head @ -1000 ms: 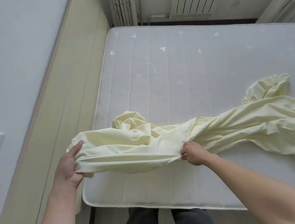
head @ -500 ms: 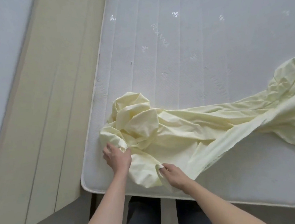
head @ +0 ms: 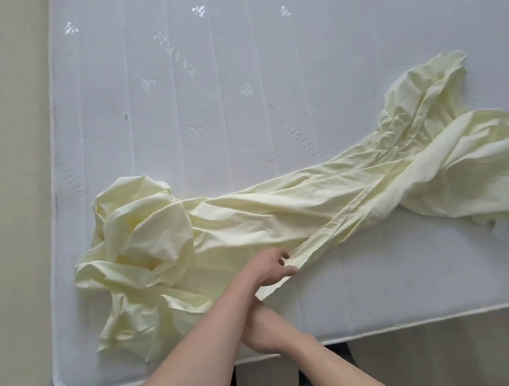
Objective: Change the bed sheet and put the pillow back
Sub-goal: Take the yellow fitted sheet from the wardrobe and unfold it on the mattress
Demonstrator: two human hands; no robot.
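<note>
Head view: a crumpled pale-yellow cotton bed sheet point(head: 249, 220) lies stretched diagonally across a bare white quilted mattress point(head: 208, 89). The left hand point(head: 268, 266) pinches the sheet's hemmed edge near the mattress's near side. The right hand point(head: 262, 329), crossed beneath the left forearm, is largely hidden; its grasp cannot be told.

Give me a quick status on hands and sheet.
Left hand pinches the sheet hem; right hand mostly hidden beneath left forearm. Sheet bunched on bare mattress. Nothing blocking.
</note>
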